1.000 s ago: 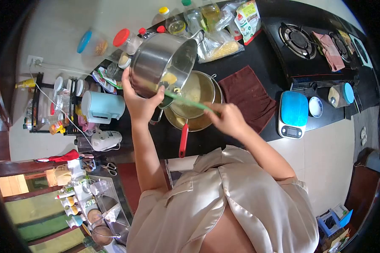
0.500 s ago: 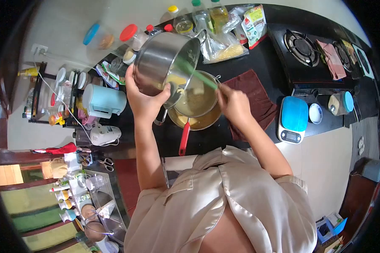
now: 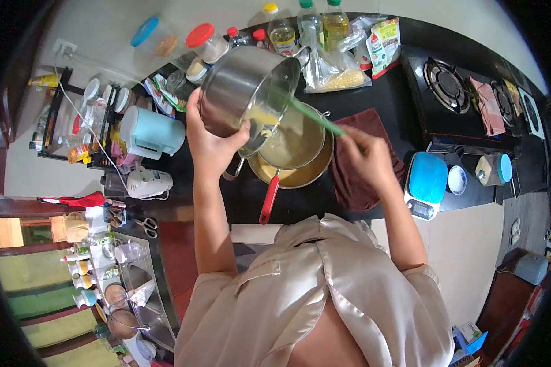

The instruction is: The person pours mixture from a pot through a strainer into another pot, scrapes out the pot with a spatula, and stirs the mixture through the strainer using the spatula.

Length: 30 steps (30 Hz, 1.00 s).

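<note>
My left hand (image 3: 217, 144) grips a steel pot (image 3: 229, 88), tilted with its mouth toward the right. Yellowish batter clings inside the pot near its lower rim. In my right hand (image 3: 368, 153) is the handle of a green spatula (image 3: 315, 117); its far end reaches into the pot and is blurred. Under the pot's mouth, a round strainer with a red handle (image 3: 270, 199) rests over a bowl (image 3: 324, 165) holding pale yellow liquid. A dark red cloth (image 3: 364, 137) lies right beside the bowl.
Bottles, jars and a plastic bag (image 3: 333, 70) stand along the back wall. At the right are a blue-topped scale (image 3: 427, 177), a small dish (image 3: 457, 180) and a gas stove (image 3: 444, 85). A light blue kettle (image 3: 152, 133) and a white mixer (image 3: 148, 182) are at left.
My right hand has moved right, drawing the green spatula's handle outward. The pot stays tilted over the strainer in my left hand. The whole view has shifted slightly.
</note>
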Available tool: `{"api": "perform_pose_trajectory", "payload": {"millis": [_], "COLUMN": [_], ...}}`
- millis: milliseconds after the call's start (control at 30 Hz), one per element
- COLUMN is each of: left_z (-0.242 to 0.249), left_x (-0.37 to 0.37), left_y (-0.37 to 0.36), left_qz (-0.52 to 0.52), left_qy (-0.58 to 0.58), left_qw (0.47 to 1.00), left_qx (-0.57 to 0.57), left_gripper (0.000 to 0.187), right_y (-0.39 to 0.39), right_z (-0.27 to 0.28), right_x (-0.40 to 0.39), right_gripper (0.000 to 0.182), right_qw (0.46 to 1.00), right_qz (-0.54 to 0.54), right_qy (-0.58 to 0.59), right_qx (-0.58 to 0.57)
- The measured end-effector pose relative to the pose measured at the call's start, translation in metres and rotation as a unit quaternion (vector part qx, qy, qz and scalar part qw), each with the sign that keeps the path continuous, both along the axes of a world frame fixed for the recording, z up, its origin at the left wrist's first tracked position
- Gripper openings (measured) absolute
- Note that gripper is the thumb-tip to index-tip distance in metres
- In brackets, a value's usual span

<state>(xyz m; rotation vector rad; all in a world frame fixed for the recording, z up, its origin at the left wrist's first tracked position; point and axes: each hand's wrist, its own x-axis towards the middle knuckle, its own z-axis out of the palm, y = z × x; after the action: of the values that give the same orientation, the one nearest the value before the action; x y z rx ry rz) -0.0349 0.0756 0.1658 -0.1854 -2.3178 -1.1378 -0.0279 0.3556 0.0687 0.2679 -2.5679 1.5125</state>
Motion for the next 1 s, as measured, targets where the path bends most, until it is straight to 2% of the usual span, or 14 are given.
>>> {"api": "perform_pose_trajectory", "payload": {"millis": [67,133,200,267,367,467,533,567,667,767,800,867,933,1000], "left_z": [0.004,0.007,0.004,0.004,0.000,0.003,0.002,0.002,0.001,-0.007,-0.008,-0.009,-0.006,-0.005], "left_x": [0.000,-0.001,-0.005,-0.004,-0.003,-0.002,-0.002,-0.003,0.002,-0.002,-0.004,-0.008,-0.006,-0.005], "left_y": [-0.002,-0.005,-0.006,-0.002,-0.004,0.005,0.005,0.006,0.009,0.007,0.007,0.006,0.005,0.006], "left_qz": [-0.011,-0.013,-0.018,-0.026,-0.027,-0.042,-0.036,-0.026,-0.034,-0.031,-0.033,-0.009,-0.014,-0.015], "left_qy": [-0.007,-0.016,-0.002,0.002,0.023,0.035,0.046,0.058,0.027,0.051,0.049,0.049,0.030,0.012], "left_qw": [0.999,0.999,0.998,0.998,0.999,0.998,0.998,0.996,0.997,0.996,0.996,0.997,0.998,0.999], "left_qx": [0.031,0.035,0.067,0.061,0.008,-0.006,-0.035,-0.063,-0.065,-0.073,-0.073,-0.063,-0.051,-0.038], "left_gripper": [0.090,0.089,0.089,0.089,0.090,0.092,0.093,0.093,0.093,0.093,0.093,0.093,0.092,0.091], "right_y": [0.011,0.017,0.006,-0.001,0.000,-0.003,-0.014,-0.021,-0.020,-0.020,-0.022,-0.038,-0.045,-0.046], "right_z": [0.012,0.004,-0.033,-0.015,0.009,0.020,-0.017,-0.032,0.007,0.021,0.025,0.017,0.011,-0.019], "right_x": [-0.012,-0.018,-0.012,-0.002,-0.013,-0.029,-0.027,-0.021,0.005,0.031,0.043,0.063,0.066,0.053], "right_gripper": [0.025,0.027,0.026,0.025,0.025,0.024,0.025,0.025,0.024,0.023,0.025,0.023,0.025,0.026], "right_qw": [0.997,0.999,0.999,0.991,0.993,0.998,0.997,0.996,0.995,0.994,0.994,0.981,0.980,0.996], "right_qz": [-0.037,-0.023,0.011,0.068,0.027,-0.055,-0.059,-0.045,0.049,0.059,0.094,0.134,0.133,0.081], "right_qy": [0.022,-0.026,-0.012,-0.107,0.003,0.041,0.051,0.073,-0.090,-0.026,-0.012,-0.027,-0.074,0.024], "right_qx": [-0.067,-0.026,-0.049,-0.050,-0.116,-0.014,0.006,-0.007,0.013,-0.083,-0.058,-0.136,-0.130,-0.012]}}
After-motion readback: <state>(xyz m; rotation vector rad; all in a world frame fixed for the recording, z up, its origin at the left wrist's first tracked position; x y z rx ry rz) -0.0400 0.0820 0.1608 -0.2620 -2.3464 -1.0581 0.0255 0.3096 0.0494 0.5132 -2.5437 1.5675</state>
